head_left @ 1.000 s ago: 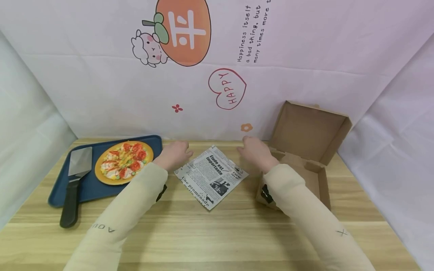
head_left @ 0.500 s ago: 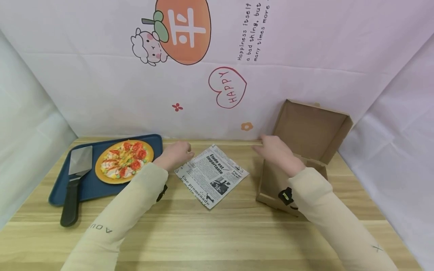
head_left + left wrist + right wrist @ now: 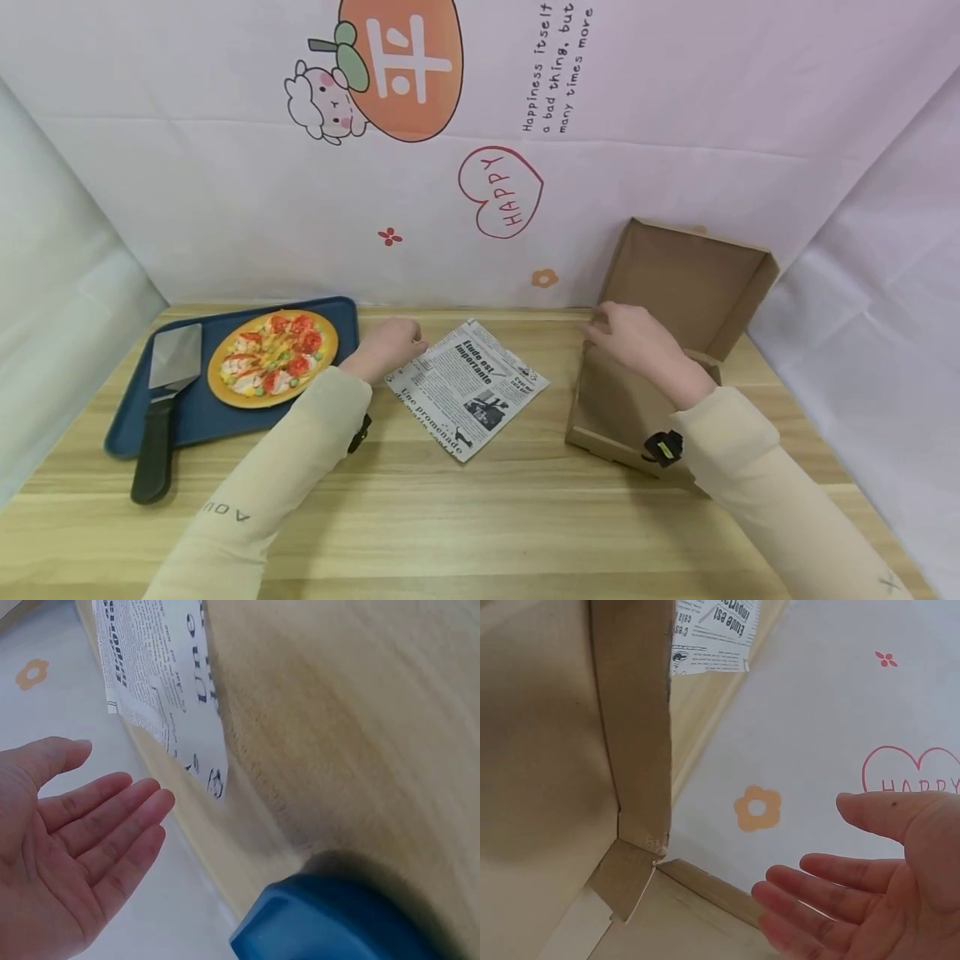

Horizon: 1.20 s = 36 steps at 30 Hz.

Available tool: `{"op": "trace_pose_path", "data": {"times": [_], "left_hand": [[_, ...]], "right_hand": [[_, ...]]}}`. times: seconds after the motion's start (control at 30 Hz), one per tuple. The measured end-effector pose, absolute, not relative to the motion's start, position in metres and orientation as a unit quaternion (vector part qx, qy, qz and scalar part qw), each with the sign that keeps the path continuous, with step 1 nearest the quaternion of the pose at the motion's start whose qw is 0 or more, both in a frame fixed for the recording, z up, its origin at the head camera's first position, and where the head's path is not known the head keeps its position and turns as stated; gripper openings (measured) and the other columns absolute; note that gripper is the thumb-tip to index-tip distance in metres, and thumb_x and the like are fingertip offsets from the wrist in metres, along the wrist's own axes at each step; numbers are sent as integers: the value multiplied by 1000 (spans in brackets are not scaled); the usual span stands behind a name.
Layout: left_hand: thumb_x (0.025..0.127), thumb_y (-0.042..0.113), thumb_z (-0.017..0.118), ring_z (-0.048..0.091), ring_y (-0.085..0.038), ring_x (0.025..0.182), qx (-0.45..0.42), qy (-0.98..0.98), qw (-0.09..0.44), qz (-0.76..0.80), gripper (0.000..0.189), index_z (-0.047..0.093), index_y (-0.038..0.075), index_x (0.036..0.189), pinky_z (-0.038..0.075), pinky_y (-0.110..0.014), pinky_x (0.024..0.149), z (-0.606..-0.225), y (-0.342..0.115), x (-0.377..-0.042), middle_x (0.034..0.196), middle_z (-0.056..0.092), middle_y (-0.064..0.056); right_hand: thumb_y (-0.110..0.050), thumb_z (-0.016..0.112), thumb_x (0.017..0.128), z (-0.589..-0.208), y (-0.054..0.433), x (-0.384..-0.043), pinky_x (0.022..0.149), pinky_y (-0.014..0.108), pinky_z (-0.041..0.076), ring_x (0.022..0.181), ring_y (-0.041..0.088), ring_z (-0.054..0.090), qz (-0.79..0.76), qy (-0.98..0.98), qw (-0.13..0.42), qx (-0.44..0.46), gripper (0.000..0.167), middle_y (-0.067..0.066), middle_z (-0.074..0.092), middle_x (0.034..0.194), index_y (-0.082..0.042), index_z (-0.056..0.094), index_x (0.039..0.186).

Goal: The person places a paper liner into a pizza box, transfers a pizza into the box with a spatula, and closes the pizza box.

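My left hand [image 3: 387, 347] hovers between the blue tray [image 3: 345, 310] and a square of newsprint food paper [image 3: 480, 392]. In the left wrist view its fingers [image 3: 112, 817] are relaxed and the palm holds nothing. My right hand [image 3: 637, 340] is over the cardboard pizza box [image 3: 600, 442], whose lid [image 3: 690, 283] stands raised at the back. The right wrist view has that hand's fingers [image 3: 817, 900] loosely extended beside the box wall [image 3: 634, 727], with nothing in them. Part of the box lies hidden behind the right hand and sleeve.
A pizza [image 3: 273, 358] with a yellow crust lies on the tray, left of the paper. Next to it a metal spatula [image 3: 176, 358] rests with its black handle over the tray's front edge. A printed white cloth [image 3: 300, 208] hangs behind the wooden table [image 3: 480, 533].
My right hand has moved right, from beside the paper to over the box. The left hand has stayed almost in place; the paper, tray and box have not moved.
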State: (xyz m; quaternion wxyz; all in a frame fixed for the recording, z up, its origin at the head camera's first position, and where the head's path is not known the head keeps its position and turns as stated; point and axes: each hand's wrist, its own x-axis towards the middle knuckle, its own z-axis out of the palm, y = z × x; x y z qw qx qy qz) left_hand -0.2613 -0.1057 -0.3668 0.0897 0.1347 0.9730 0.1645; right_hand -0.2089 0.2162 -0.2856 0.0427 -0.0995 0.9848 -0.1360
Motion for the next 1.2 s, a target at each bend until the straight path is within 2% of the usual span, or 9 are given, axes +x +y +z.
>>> {"op": "trace_pose_path", "data": {"times": [0.17, 0.47, 0.73, 1.0, 1.2], "left_hand": [[90, 23, 55, 57, -22, 81, 123, 973, 82, 176, 26, 63, 1, 100, 46, -38, 76, -372, -106, -262, 99, 63, -12], [89, 20, 55, 57, -22, 83, 110, 970, 80, 199, 26, 62, -1, 101, 46, -38, 76, -376, -104, -260, 100, 62, -14], [89, 20, 56, 56, -22, 81, 106, 970, 73, 208, 25, 62, -1, 99, 46, -37, 75, -380, -104, -260, 97, 62, -13], [89, 22, 58, 57, -23, 87, 93, 969, 83, 213, 29, 60, -2, 105, 46, -38, 79, -379, -102, -257, 101, 62, -14], [88, 23, 58, 57, -25, 91, 77, 966, 93, 227, 32, 59, -3, 108, 46, -39, 81, -380, -102, -256, 105, 61, -16]], "right_hand": [[-33, 44, 93, -286, 223, -202, 88, 51, 41, 110, 41, 51, -144, 983, 32, -107, 51, 27, 52, 121, 7, 47, 125], [-31, 45, 94, -289, 246, -192, 85, 54, 41, 105, 44, 52, -142, 984, 13, -103, 50, 30, 53, 117, 9, 47, 123], [-37, 44, 94, -293, 266, -182, 83, 54, 42, 104, 45, 52, -150, 984, -4, -91, 57, 30, 52, 119, 11, 45, 124], [-35, 45, 94, -299, 281, -174, 84, 55, 40, 100, 45, 53, -147, 985, -31, -85, 55, 32, 54, 114, 13, 46, 122], [-40, 43, 94, -304, 292, -168, 86, 57, 38, 102, 47, 52, -149, 986, -34, -72, 61, 34, 52, 115, 14, 44, 124]]}}
